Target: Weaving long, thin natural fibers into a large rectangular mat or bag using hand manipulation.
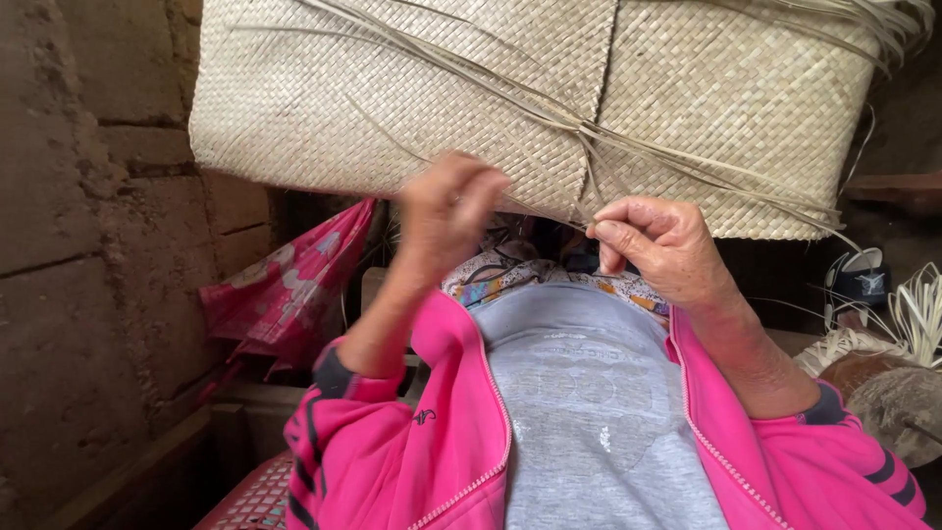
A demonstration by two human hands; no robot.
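Pinching loose strips (pixel 589 132) at the lower edge of the woven mat (pixel 412 88), right hand (pixel 657 245) has its grip clamped on them, left hand (pixel 446 211) blurred w/ grip unclear; body mostly woven, ends left untucked.

a person in a bright pink zip jacket (pixel 412 461) over a grey shirt (pixel 589 412) holds up a large pale woven mat (pixel 392 88) close in front of them. the right hand (pixel 659 245) pinches loose straw-coloured strips (pixel 589 132) at the mat's lower edge, where several long strands cross and bunch together. the left hand (pixel 446 211), blurred, is raised just below the same edge, fingers curled; whether it grips anything cannot be told. to the left stands a rough earthen wall (pixel 78 245), with a crumpled pink patterned bag (pixel 289 290) beside it. at the right edge lie pale loose strips (pixel 908 314) and a sandal (pixel 859 280).
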